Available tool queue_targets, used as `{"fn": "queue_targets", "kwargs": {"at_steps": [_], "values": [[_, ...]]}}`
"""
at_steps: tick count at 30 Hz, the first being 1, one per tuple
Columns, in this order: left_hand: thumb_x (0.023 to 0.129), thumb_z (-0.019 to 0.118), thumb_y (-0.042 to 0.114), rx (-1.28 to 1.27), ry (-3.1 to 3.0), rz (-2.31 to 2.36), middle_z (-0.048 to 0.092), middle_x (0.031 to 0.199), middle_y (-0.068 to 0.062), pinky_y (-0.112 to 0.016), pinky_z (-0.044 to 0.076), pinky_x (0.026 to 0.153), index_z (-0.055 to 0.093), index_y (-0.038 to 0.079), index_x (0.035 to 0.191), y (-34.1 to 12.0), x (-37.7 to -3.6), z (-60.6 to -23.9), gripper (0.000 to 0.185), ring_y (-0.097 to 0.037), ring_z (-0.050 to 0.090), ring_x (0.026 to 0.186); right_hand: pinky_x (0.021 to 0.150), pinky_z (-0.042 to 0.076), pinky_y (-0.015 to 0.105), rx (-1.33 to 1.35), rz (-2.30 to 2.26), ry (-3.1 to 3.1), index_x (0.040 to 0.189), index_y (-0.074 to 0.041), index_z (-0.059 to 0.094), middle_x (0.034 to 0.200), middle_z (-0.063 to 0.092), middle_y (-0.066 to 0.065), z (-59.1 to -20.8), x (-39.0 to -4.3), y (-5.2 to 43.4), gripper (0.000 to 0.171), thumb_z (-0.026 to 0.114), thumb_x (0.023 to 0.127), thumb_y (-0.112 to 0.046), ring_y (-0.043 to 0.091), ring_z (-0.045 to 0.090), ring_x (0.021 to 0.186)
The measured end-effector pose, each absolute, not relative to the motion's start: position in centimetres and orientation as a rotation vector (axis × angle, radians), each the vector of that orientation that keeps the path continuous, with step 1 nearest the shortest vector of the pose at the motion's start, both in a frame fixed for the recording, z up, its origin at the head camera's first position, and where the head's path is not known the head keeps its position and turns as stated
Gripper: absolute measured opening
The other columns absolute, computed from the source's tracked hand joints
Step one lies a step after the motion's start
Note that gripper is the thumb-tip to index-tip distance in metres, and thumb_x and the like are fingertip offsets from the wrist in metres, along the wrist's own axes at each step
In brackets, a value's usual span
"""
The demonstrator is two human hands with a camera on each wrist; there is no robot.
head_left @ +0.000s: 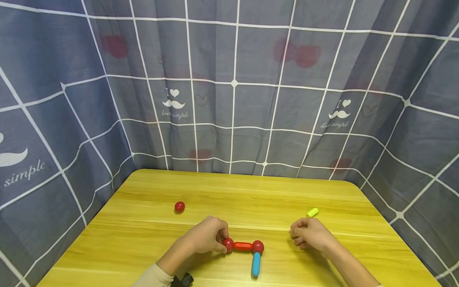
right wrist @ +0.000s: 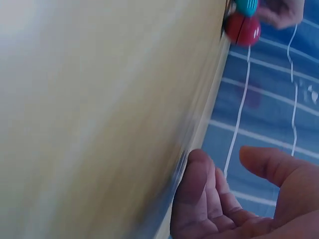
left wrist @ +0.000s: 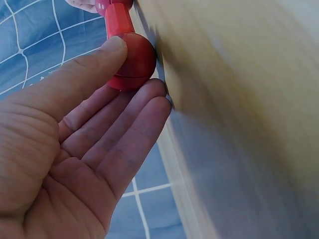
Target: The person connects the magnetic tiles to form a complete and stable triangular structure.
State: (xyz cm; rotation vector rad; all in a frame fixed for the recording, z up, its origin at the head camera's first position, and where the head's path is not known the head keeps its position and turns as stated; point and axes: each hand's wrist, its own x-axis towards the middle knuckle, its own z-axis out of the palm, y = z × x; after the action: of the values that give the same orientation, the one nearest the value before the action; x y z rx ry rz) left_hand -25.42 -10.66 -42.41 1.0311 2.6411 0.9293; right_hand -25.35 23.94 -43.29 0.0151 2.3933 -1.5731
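Observation:
My left hand (head_left: 207, 236) pinches a red ball (head_left: 228, 244) between thumb and fingers. That ball is joined to a red rod (head_left: 243, 246), whose other end meets a second red ball (head_left: 258, 246). From this second ball a blue rod (head_left: 256, 264) points toward the near edge of the table. In the left wrist view the thumb lies on the held red ball (left wrist: 137, 62). My right hand (head_left: 311, 235) is over the right part of the table with thumb and fingers apart and nothing between them. Just beyond its fingers lies a yellow-green rod (head_left: 312, 212).
A loose red ball (head_left: 179, 207) sits on the wooden table (head_left: 150, 191), left of and beyond the joined pieces. A dark checked curtain (head_left: 215, 103) hangs behind the table and along both sides.

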Motion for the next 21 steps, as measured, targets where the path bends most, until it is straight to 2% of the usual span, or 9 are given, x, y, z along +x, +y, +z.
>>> {"fn": "queue_targets", "kwargs": {"at_steps": [7,11,16,21], "values": [[0.065,0.081,0.011,1.011,2.638,0.947,0.061,0.071,0.01,-0.014,0.047,0.056,0.061,0.013,0.076,-10.8,-25.3,-42.5,0.023,0.001,0.057,0.061,0.058,0.049,0.033,0.177,-1.457,2.594,0.096,0.003,0.057,0.082,0.058,0.013,-43.4,-27.4,26.1,0.022,0.06,0.083,-0.014,0.02,0.054,0.064],[0.065,0.081,0.011,1.001,2.634,0.953,0.061,0.071,0.01,-0.014,0.047,0.056,0.061,0.013,0.076,-10.8,-25.3,-42.4,0.023,0.001,0.057,0.061,0.052,0.046,0.03,0.186,-1.351,2.686,0.088,0.003,0.058,0.073,0.057,0.011,-43.1,-28.4,27.2,0.019,0.059,0.083,-0.016,0.019,0.053,0.06],[0.065,0.081,0.011,1.005,2.634,0.943,0.06,0.072,0.011,-0.014,0.047,0.056,0.061,0.013,0.077,-10.7,-25.2,-42.4,0.023,0.001,0.056,0.061,0.046,0.04,0.026,0.252,-1.261,2.714,0.068,-0.002,0.056,0.057,0.051,0.006,-43.1,-29.3,28.3,0.028,0.056,0.087,-0.022,0.015,0.045,0.049],[0.065,0.081,0.013,1.011,2.655,0.911,0.06,0.07,0.011,-0.014,0.046,0.056,0.061,0.014,0.077,-10.7,-25.3,-42.2,0.023,0.001,0.055,0.061,0.041,0.035,0.024,0.301,-1.169,2.752,0.06,-0.006,0.055,0.048,0.046,0.002,-43.0,-30.1,29.2,0.037,0.051,0.088,-0.03,0.013,0.04,0.042]]}}
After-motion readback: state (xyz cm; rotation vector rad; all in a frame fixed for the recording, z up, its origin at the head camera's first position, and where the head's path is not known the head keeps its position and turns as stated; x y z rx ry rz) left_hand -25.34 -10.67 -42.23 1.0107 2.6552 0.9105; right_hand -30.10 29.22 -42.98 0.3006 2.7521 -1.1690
